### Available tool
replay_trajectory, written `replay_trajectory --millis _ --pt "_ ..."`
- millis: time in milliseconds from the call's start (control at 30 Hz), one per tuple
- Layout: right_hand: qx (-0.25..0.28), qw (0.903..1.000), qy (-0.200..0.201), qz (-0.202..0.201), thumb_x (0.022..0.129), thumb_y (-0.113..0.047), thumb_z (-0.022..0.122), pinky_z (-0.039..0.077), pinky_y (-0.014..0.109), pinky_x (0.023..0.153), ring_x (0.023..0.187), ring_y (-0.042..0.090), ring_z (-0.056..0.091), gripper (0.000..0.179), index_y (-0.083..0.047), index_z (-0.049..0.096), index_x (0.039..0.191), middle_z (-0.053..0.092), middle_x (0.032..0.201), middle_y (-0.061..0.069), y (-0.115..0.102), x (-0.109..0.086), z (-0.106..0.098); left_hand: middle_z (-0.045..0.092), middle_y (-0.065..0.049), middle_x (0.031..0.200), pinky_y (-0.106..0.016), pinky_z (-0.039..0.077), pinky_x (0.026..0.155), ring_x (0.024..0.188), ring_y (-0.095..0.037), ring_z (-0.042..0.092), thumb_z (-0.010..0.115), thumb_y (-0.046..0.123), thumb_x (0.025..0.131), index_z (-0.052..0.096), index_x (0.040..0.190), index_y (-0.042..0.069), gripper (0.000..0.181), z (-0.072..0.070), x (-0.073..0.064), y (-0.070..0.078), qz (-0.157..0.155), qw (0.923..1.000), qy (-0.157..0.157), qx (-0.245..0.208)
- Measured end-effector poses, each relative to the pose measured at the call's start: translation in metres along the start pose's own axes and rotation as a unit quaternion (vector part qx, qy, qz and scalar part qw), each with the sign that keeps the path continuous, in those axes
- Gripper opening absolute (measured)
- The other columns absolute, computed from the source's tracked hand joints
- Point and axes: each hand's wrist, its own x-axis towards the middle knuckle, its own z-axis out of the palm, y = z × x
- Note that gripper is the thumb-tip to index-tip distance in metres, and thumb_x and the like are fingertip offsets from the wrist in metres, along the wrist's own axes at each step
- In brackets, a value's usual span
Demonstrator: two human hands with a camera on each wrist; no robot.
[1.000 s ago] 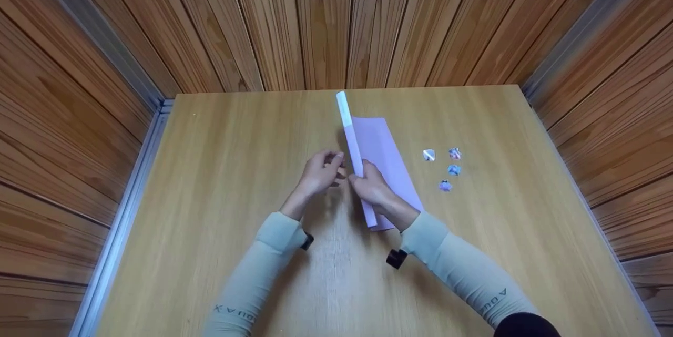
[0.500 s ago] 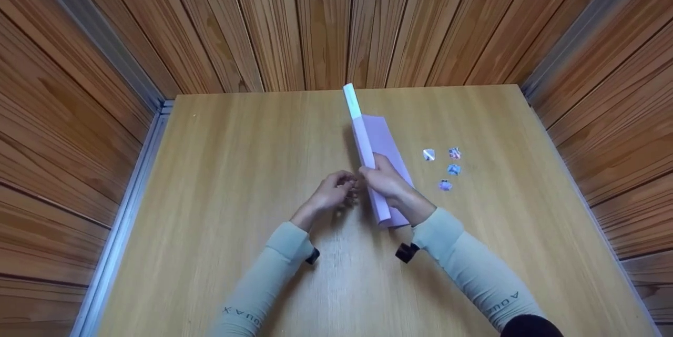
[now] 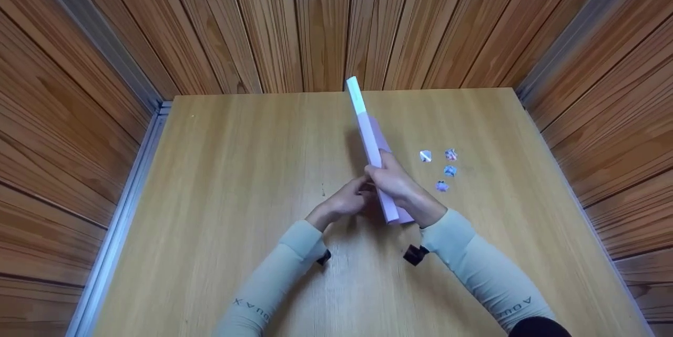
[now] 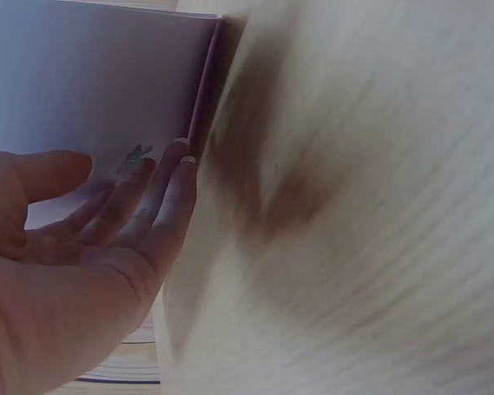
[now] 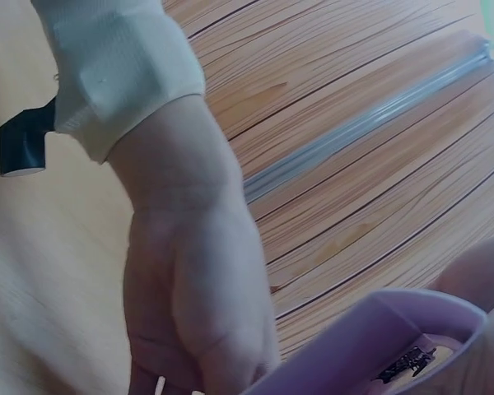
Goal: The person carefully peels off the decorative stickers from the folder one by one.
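Observation:
A flat, hollow lilac sleeve-like thing (image 3: 372, 140) with a white far end is tilted up on its long edge above the tabletop. My right hand (image 3: 394, 182) grips it, with the thumb over the narrow upper side. Its near end gapes in the right wrist view, where the lilac wall (image 5: 346, 333) surrounds a dark printed pattern. My left hand (image 3: 344, 201) is close against its left face, fingers loosely extended and thumb apart. In the left wrist view, a small dark winged shape (image 4: 134, 155) shows at those fingertips (image 4: 181, 148), over the lilac face.
Several small coloured cut-out pieces lie on the wooden table (image 3: 236, 169) to the right, among them a pale one (image 3: 425, 156) and a purple one (image 3: 441, 186). Wood-plank walls (image 3: 315, 21) enclose the back and sides, with a metal rail (image 3: 118, 211) along the left.
Both hands have shifted right. The lilac sleeve-like thing has moved right with my right hand and turned more edge-on, hiding most of its broad face. My left hand has come up against it.

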Motion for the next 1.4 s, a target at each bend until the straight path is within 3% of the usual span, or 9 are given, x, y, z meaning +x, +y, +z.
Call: replay_trajectory --millis 133,333,367,467,600,767,967,1233,1400 --pt "-0.002 0.9999 -0.011 -0.003 0.091 0.001 0.049 0.036 0.035 0.089 0.106 0.034 0.046 0.046 0.011 0.044 0.136 0.047 0.110 0.014 -0.009 -0.003 -0.009 0.053 -0.016 0.146 -0.048 0.043 0.113 0.136 -0.031 0.052 0.045 0.001 0.104 0.039 0.155 0.004 0.052 0.001 0.002 0.002 0.006 0.9992 -0.018 -0.034" --pt "0.002 0.9997 -0.016 -0.017 0.092 0.001 0.047 0.041 0.032 0.072 0.086 0.027 0.049 0.047 0.012 0.043 0.137 0.047 0.104 0.016 -0.030 -0.003 -0.022 0.053 -0.014 0.148 -0.062 0.047 0.103 0.132 -0.043 0.054 0.044 0.007 0.107 0.043 0.153 0.013 0.047 -0.001 0.002 0.007 -0.005 0.9968 -0.023 -0.076" --pt "0.003 0.9997 -0.017 -0.017 0.092 0.001 0.047 0.042 0.032 0.074 0.089 0.027 0.049 0.049 0.012 0.040 0.140 0.048 0.109 0.018 -0.033 -0.003 -0.024 0.054 -0.013 0.147 -0.064 0.048 0.101 0.131 -0.044 0.054 0.044 0.007 0.107 0.044 0.153 0.014 0.046 -0.002 0.002 0.008 -0.005 0.9966 -0.023 -0.079" --pt "0.006 0.9997 -0.019 -0.017 0.092 0.001 0.047 0.042 0.044 0.094 0.113 0.035 0.049 0.058 0.010 0.034 0.148 0.045 0.135 0.026 -0.042 -0.003 -0.031 0.054 -0.013 0.147 -0.066 0.049 0.098 0.130 -0.044 0.055 0.046 0.009 0.107 0.044 0.153 0.015 0.046 -0.005 0.003 0.010 -0.004 0.9972 -0.012 -0.074" --pt "0.010 0.9990 -0.030 -0.032 0.091 0.003 0.046 0.026 0.064 0.113 0.143 0.043 0.030 0.067 0.007 0.027 0.156 0.029 0.161 0.025 -0.051 -0.004 -0.040 0.056 -0.015 0.144 -0.059 0.049 0.102 0.131 -0.043 0.054 0.048 0.009 0.107 0.046 0.151 0.011 0.045 -0.007 0.004 0.012 0.010 0.9978 0.015 -0.064" --pt "0.050 0.9972 -0.033 -0.045 0.090 0.005 0.044 0.034 0.069 0.110 0.142 0.051 0.035 0.067 0.008 0.027 0.156 0.031 0.159 0.031 -0.056 -0.003 -0.051 0.056 -0.017 0.141 -0.058 0.048 0.105 0.129 -0.044 0.055 0.049 0.009 0.107 0.051 0.149 0.010 0.041 -0.009 0.005 0.015 0.033 0.9962 0.044 -0.068" --pt "0.079 0.9954 -0.029 -0.045 0.091 0.005 0.045 0.045 0.066 0.103 0.136 0.054 0.046 0.067 0.005 0.030 0.156 0.040 0.154 0.033 -0.057 -0.002 -0.065 0.057 -0.017 0.135 -0.056 0.051 0.102 0.124 -0.042 0.059 0.053 0.013 0.107 0.055 0.144 0.006 0.038 -0.015 0.007 0.013 0.031 0.9948 0.081 -0.053" --pt "0.130 0.9901 -0.012 -0.053 0.096 0.004 0.043 0.056 0.052 0.096 0.127 0.046 0.058 0.056 0.003 0.037 0.151 0.051 0.144 0.029 -0.055 0.001 -0.084 0.058 -0.021 0.130 -0.052 0.053 0.100 0.116 -0.036 0.062 0.056 0.011 0.105 0.055 0.142 -0.001 0.039 -0.033 0.004 0.001 0.030 0.9911 0.120 -0.049" --pt "0.166 0.9845 0.001 -0.056 0.100 0.001 0.043 0.060 0.044 0.089 0.120 0.038 0.065 0.048 0.001 0.039 0.147 0.055 0.137 0.024 -0.048 0.005 -0.095 0.055 -0.020 0.130 -0.056 0.058 0.088 0.113 -0.036 0.062 0.056 0.010 0.104 0.053 0.143 -0.001 0.040 -0.045 0.001 -0.007 0.003 0.9873 0.153 -0.043"
